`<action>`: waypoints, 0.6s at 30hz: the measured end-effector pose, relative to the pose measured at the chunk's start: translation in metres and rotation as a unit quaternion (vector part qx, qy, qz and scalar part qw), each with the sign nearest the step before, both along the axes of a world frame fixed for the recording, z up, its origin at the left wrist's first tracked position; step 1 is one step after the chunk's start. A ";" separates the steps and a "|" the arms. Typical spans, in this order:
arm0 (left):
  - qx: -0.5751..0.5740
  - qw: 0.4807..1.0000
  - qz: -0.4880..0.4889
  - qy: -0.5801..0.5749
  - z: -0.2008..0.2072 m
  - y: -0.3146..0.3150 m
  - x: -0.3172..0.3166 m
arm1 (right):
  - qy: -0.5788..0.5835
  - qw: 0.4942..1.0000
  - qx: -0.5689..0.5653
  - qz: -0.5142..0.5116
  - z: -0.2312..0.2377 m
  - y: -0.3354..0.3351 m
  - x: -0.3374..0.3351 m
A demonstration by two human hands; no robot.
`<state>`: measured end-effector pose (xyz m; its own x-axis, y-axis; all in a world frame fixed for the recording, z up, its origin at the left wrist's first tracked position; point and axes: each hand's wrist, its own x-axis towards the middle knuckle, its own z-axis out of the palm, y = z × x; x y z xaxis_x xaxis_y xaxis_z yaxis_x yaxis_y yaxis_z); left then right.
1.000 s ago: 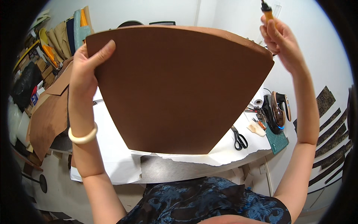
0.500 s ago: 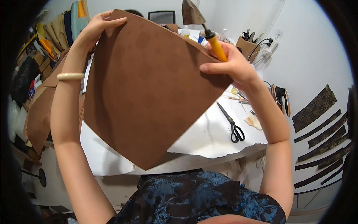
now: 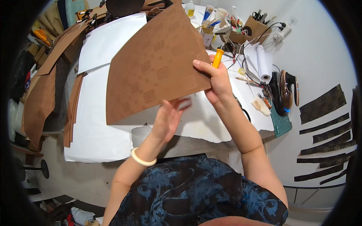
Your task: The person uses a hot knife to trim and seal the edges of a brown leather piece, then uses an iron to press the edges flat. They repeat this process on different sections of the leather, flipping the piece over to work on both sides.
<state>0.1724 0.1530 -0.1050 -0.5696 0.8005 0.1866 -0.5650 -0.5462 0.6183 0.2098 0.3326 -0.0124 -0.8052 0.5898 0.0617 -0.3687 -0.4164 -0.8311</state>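
Observation:
My right hand (image 3: 218, 79) pinches the right corner of a large brown sheet (image 3: 151, 71) marked with faint dark square patterns. Its material, leather or board, is hard to tell. In the same hand is a small trowel (image 3: 218, 58) with a yellow handle and a metal blade, pointing up and away. The sheet is tilted above the white-covered table. Below its lower edge, my left hand (image 3: 169, 120) is open, fingers apart and blurred, apparently off the sheet. A cream bangle (image 3: 143, 158) circles that wrist.
White paper (image 3: 94, 109) covers the table (image 3: 181, 146). More brown sheets (image 3: 41, 109) lie at the left. Tool containers (image 3: 249, 30), a white paper roll (image 3: 264, 64) and a bottle (image 3: 189, 8) stand at the back. An iron (image 3: 284, 92) rests on a green mat (image 3: 281, 122) at right.
My left hand has let go of the sheet's upper left corner and come down below its lower edge. The sheet has turned and tilted away, still in my right hand with the trowel.

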 end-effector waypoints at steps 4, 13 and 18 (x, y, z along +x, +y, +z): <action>0.015 0.982 0.147 -0.120 -0.002 0.017 -0.005 | 0.006 0.998 0.015 -0.059 -0.017 -0.028 0.020; -0.117 0.978 0.166 -0.042 -0.043 -0.027 -0.039 | -0.071 0.971 0.186 -0.128 -0.066 0.009 0.087; -0.146 0.965 0.212 -0.058 -0.054 -0.039 -0.037 | -0.097 0.972 0.170 -0.126 -0.084 0.001 0.100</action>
<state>0.1350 0.1142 -0.1593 -0.8610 0.4995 -0.0960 -0.4035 -0.5557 0.7269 0.3097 0.3338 -0.0962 -0.6539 0.7418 0.1491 -0.2454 -0.0214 -0.9692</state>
